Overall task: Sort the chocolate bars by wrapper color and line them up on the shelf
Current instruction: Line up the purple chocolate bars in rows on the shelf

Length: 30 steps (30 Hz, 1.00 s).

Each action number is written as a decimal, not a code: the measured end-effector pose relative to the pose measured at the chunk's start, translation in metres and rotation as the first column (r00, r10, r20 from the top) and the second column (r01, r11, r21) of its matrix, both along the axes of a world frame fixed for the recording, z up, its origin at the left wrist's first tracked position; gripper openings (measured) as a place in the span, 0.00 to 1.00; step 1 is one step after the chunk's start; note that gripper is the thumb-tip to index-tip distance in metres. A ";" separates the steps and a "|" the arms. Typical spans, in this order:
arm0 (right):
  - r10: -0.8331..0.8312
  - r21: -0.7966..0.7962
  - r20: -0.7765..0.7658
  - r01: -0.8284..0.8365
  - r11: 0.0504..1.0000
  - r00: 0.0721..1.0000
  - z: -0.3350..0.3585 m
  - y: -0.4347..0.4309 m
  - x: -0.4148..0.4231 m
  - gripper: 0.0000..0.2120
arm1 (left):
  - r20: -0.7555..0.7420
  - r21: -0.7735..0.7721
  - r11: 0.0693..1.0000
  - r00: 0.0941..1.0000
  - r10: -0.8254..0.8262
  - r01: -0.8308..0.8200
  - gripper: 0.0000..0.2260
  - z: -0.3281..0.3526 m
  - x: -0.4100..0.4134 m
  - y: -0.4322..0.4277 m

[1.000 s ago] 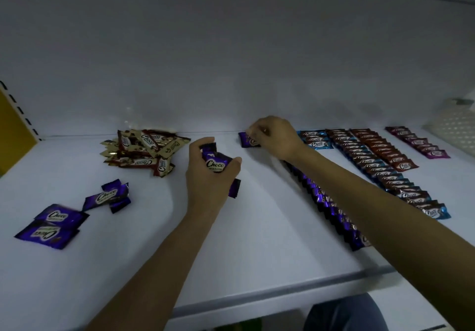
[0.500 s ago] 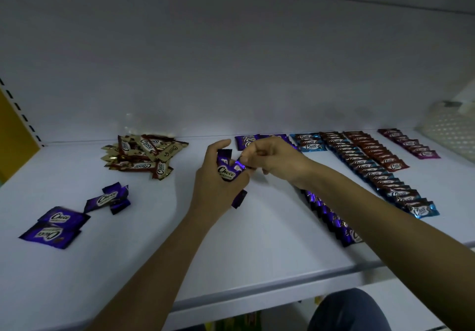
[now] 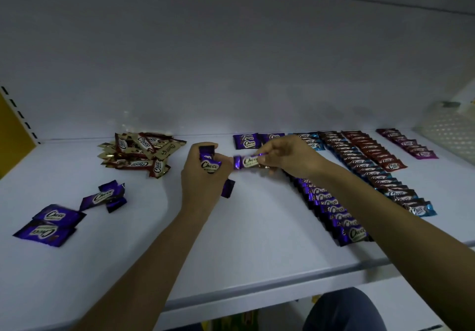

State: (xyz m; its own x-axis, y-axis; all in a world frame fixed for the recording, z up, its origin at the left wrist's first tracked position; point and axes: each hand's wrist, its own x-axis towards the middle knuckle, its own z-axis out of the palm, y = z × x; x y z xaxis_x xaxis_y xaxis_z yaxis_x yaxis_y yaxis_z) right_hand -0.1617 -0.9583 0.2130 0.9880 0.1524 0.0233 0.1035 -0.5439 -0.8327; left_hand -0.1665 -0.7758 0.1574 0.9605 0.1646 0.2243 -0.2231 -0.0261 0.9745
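Left grip (image 3: 203, 180): curled round several purple bars (image 3: 210, 165), above the shelf (image 3: 231, 240).
Right grip (image 3: 288, 156): pinching a single purple bar (image 3: 245, 161) by its end.
Purple row (image 3: 334, 210): lined up, right of both hands.

Loose bars (image 3: 51, 224) lie left on the shelf (image 3: 257, 233), a heap (image 3: 141, 154) behind them, rows (image 3: 359, 174) at right.

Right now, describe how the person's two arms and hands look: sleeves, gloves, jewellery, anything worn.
Both are bare. The left hand and right hand wear no gloves, and no ring shows. The left forearm and right forearm show no sleeve, watch or bracelet as far as the frame reaches. The light is dim, so small marks cannot be told.
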 end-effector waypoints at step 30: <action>0.032 -0.797 0.296 0.228 0.560 0.955 -0.026 0.022 0.084 0.07 | 0.029 -0.085 0.996 0.999 -0.038 0.040 0.14 -0.007 0.004 0.001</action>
State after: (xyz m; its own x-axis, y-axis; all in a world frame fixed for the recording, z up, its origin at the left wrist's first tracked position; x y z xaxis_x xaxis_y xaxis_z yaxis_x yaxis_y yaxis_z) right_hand -0.0780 -0.9362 0.1869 0.9736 0.1360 0.1833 0.1337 -0.9907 0.0252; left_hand -0.1623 -0.7750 0.1509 0.9602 0.1467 0.2376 -0.2492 0.0665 0.9662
